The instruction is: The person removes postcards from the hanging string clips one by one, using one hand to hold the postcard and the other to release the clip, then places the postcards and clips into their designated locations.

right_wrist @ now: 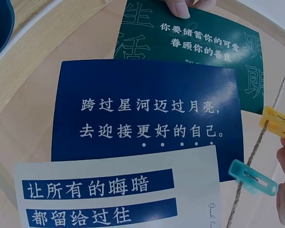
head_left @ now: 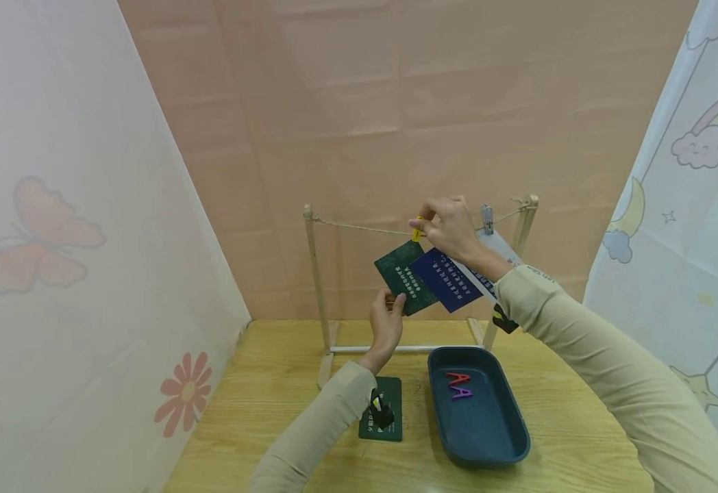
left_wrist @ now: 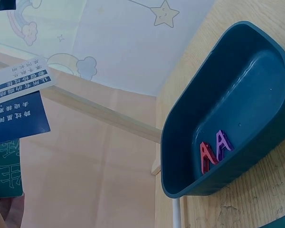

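My left hand [head_left: 386, 325] pinches the lower edge of a green card [head_left: 405, 277] with white lettering, thumb on its printed face. At the card's upper corner, my right hand [head_left: 454, 229] pinches a yellow clothespin [right_wrist: 278, 122] that sits at the rope [head_left: 359, 227]. Beside the green card hangs a dark blue card [right_wrist: 147, 109], with a teal clothespin [right_wrist: 252, 176] at its corner on the rope. A white card with blue bands [right_wrist: 118, 190] overlaps the blue one in the right wrist view. A grey clothespin [head_left: 487, 219] stands on the rope, right of my right hand.
A wooden frame [head_left: 316, 274] carries the rope between two posts. On the table [head_left: 273, 411] stands a dark teal tray [head_left: 482, 431] holding a red clothespin [head_left: 457, 378] and a purple clothespin [head_left: 460, 393]. Another green card [head_left: 390, 390] lies under my left forearm.
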### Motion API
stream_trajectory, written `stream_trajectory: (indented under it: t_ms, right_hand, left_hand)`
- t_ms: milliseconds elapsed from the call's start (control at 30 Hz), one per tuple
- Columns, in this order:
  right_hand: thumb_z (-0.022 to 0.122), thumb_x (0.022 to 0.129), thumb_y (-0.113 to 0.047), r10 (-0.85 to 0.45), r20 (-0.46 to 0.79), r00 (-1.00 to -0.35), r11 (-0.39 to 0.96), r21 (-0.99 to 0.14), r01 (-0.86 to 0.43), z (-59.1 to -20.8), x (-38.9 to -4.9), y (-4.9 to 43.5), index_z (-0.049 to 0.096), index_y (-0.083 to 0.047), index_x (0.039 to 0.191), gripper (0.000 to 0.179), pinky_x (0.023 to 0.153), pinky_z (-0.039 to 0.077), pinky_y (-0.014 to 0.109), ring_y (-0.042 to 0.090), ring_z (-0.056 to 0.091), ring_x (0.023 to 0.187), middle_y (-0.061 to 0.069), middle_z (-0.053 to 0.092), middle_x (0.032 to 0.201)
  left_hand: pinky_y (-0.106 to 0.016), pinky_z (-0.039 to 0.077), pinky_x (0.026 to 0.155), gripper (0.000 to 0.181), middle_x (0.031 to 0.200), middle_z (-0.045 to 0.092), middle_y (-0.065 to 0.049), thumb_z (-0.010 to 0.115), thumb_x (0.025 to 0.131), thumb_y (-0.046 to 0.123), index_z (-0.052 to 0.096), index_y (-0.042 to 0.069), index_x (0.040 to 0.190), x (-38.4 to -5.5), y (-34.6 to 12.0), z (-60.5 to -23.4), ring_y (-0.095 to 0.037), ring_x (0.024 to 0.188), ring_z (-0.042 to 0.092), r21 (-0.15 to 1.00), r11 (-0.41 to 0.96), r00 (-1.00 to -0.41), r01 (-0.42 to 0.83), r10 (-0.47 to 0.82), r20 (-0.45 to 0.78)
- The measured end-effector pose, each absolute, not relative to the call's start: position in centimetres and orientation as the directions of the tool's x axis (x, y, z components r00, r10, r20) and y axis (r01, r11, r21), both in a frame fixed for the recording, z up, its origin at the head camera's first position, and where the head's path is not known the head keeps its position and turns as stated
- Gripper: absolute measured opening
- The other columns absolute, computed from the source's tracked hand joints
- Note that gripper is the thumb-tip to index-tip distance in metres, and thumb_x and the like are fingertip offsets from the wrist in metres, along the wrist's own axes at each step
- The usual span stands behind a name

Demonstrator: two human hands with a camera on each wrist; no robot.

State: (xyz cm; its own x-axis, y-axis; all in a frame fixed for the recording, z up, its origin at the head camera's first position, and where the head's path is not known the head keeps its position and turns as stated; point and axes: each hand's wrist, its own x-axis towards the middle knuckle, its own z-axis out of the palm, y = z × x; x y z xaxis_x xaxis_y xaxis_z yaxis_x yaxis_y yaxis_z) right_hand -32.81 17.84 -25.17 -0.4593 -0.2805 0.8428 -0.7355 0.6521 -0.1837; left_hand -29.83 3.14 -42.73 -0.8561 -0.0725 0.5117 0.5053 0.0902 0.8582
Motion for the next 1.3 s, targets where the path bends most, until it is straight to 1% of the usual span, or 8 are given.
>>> stream_trajectory:
  t_ms: [133,233,367,500,767,900,1133,1300]
  right_hand:
    - [0.082,0.08,-0.007,-0.277,0.85,-0.449,0.649,-0.179,-0.74,-25.2,-32.8,17.9,0.062,-0.005,0.071,0.022,0.093,0.035,0.053,0.025,0.053,0.062,0.008,0.065,0.066]
    - [0.081,0.081,-0.007,-0.274,0.856,-0.439,0.641,-0.178,-0.747,-25.2,-32.8,17.9,0.063,-0.005,0.072,0.021,0.093,0.035,0.053,0.027,0.053,0.062,0.009,0.065,0.067]
    - [0.081,0.081,-0.005,-0.267,0.868,-0.419,0.628,-0.173,-0.759,-25.2,-32.7,17.8,0.062,-0.004,0.073,0.021,0.09,0.034,0.052,0.033,0.054,0.064,0.01,0.066,0.069]
    - [0.081,0.081,-0.004,-0.277,0.873,-0.402,0.629,-0.151,-0.762,-25.3,-32.7,17.8,0.062,-0.003,0.075,0.019,0.088,0.034,0.05,0.032,0.055,0.065,0.01,0.067,0.071]
    - [0.067,0.084,0.007,-0.318,0.843,-0.435,0.66,-0.133,-0.74,-25.6,-32.4,17.6,0.06,0.0,0.086,0.011,0.084,0.033,0.047,0.031,0.053,0.076,0.013,0.066,0.08]
    - [0.062,0.08,0.013,-0.314,0.852,-0.42,0.657,-0.125,-0.743,-25.8,-32.4,17.6,0.06,0.003,0.089,0.014,0.081,0.034,0.047,0.034,0.054,0.08,0.016,0.065,0.084]
    - [0.073,0.081,0.007,-0.317,0.857,-0.405,0.648,-0.116,-0.752,-26.4,-32.2,17.8,0.059,0.003,0.091,0.018,0.083,0.04,0.049,0.037,0.054,0.084,0.018,0.062,0.087]
    - [0.077,0.08,0.006,-0.337,0.854,-0.396,0.66,-0.085,-0.746,-27.0,-32.0,18.0,0.059,0.005,0.093,0.022,0.08,0.043,0.048,0.035,0.054,0.081,0.019,0.06,0.086]
  left_hand:
    - [-0.042,0.058,0.07,0.009,0.091,0.061,-0.008,0.058,0.101,0.012,0.059,0.003,0.099,-29.9,3.0,-42.8,-0.021,0.078,0.062,0.862,0.103,-0.859,0.497,-0.086,0.505]
    - [-0.041,0.058,0.07,0.008,0.091,0.062,-0.008,0.059,0.1,0.012,0.06,0.004,0.1,-29.9,2.9,-42.9,-0.021,0.079,0.062,0.867,0.106,-0.863,0.487,-0.094,0.496]
    - [-0.047,0.058,0.072,0.009,0.092,0.063,-0.01,0.059,0.1,0.011,0.061,0.002,0.101,-29.9,2.9,-43.0,-0.025,0.08,0.063,0.87,0.092,-0.865,0.484,-0.094,0.492]
    - [-0.051,0.057,0.073,0.009,0.093,0.063,-0.011,0.06,0.1,0.011,0.061,0.002,0.101,-30.0,2.8,-43.0,-0.026,0.081,0.063,0.871,0.076,-0.866,0.485,-0.098,0.49]
    - [-0.038,0.059,0.068,0.008,0.092,0.063,-0.009,0.06,0.1,0.011,0.061,0.003,0.1,-29.8,2.4,-43.2,-0.022,0.078,0.063,0.871,0.096,-0.865,0.482,-0.109,0.49]
    - [-0.039,0.058,0.069,0.009,0.09,0.062,-0.009,0.06,0.1,0.012,0.059,0.003,0.097,-29.8,2.4,-43.2,-0.023,0.078,0.063,0.866,0.1,-0.86,0.49,-0.105,0.499]
    - [-0.034,0.058,0.067,0.01,0.091,0.062,-0.01,0.06,0.1,0.012,0.059,0.003,0.097,-29.8,2.4,-43.4,-0.024,0.077,0.063,0.864,0.107,-0.858,0.491,-0.108,0.501]
    - [-0.04,0.058,0.068,0.01,0.091,0.062,-0.01,0.06,0.1,0.012,0.06,0.002,0.098,-29.7,2.4,-43.4,-0.024,0.077,0.063,0.865,0.106,-0.859,0.49,-0.107,0.5]
